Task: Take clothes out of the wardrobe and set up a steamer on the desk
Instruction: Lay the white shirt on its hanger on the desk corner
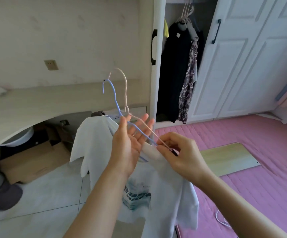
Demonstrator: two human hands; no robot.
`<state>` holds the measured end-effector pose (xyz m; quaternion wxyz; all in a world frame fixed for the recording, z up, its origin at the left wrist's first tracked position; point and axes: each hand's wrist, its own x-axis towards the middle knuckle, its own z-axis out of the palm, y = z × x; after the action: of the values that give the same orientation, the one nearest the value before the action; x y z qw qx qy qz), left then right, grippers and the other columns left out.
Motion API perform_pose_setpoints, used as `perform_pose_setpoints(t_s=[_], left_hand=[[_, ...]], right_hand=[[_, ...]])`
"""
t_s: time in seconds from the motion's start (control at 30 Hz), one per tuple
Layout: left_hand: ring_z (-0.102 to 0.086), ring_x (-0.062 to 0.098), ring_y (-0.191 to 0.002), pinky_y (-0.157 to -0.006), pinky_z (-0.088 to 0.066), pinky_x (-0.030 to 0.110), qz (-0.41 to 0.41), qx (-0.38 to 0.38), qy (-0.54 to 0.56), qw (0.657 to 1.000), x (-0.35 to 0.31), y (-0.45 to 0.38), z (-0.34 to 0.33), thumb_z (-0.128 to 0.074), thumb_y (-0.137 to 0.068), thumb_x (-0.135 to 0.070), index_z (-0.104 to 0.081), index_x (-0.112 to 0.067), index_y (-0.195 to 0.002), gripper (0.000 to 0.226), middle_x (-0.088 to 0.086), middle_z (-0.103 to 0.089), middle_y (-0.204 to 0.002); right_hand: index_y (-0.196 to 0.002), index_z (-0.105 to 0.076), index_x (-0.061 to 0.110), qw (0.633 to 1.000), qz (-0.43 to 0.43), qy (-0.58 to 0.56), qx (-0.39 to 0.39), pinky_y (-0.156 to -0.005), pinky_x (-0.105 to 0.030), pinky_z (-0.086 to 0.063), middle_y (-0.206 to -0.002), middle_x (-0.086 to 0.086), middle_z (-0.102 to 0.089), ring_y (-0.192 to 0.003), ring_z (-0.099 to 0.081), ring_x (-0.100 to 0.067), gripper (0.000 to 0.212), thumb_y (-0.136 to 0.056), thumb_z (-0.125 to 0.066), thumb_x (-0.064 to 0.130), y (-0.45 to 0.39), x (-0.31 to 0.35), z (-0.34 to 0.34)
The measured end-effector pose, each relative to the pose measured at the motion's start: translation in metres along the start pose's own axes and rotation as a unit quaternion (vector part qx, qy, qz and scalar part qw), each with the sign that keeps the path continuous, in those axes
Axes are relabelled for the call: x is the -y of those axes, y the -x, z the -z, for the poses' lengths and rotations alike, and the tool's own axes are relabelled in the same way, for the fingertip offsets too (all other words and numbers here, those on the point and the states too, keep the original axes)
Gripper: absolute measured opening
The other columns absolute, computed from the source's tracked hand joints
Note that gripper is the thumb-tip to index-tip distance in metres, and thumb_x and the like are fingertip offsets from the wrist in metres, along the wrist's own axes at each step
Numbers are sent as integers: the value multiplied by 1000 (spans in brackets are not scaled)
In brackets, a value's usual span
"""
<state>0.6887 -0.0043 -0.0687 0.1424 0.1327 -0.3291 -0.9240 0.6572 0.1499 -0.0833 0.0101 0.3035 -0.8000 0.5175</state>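
Note:
Two wire hangers, a blue hanger (114, 97) and a pale pink hanger (125, 86), carry white T-shirts (166, 191) in front of me. My right hand (178, 152) pinches the hangers' shoulder wires at the shirt collar. My left hand (130, 143) is palm-up with straight fingers under the same wires, just below the hooks. The open wardrobe (158, 54) behind shows dark clothes (175, 69) and a patterned garment (189, 83) on its rail. The desk (36, 103) runs along the left wall. No steamer is in view.
Cardboard boxes (32, 160) and a dark cap (3, 196) lie under and beside the desk. A pink mattress (242, 134) with a wooden board (230, 158) and a white cable (223, 220) fills the right. A wall socket (51, 64) sits above the desk.

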Motion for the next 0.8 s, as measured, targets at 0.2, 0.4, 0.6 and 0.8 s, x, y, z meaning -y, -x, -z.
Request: perform_pose_setpoints(t_s=[0.2,0.4,0.6,0.8], left_hand=[[-57,29,-122,-104,-40,39,35,8,199,979,-33,-18,25,-44,-97,-37,-38,-1,-141,57,14,-59,-132],[-59,29,-120,-106,-39,39,-28,-19,161,986,-27,-14,22,-38,-100,-42,-36,-2,-142,57,12,-60,-132],[-60,33,-118,-106,-41,41,-77,-51,153,984,-21,-17,13,-29,-102,-45,-39,-2,-137,57,12,-61,-130],[-56,31,-123,-109,-37,41,-129,-72,152,977,-25,-15,22,-28,-103,-41,-46,-5,-131,48,10,-61,-131]], right_hand=[[-77,-71,14,999,18,9,50,-66,-20,-49,-69,7,-68,-67,-64,-11,14,-89,-64,13,-22,-11,-5],[-75,-69,15,994,42,26,99,-64,-20,-49,-65,9,-67,-63,-63,-12,17,-90,-61,12,-44,-19,-10],[-76,-69,15,987,92,28,132,-61,-10,-43,-68,10,-67,-68,-63,-8,16,-89,-63,10,-56,-24,-15],[-80,-68,20,976,104,25,187,-62,-17,-46,-69,10,-66,-67,-60,-10,14,-92,-60,22,-67,-26,-28]])
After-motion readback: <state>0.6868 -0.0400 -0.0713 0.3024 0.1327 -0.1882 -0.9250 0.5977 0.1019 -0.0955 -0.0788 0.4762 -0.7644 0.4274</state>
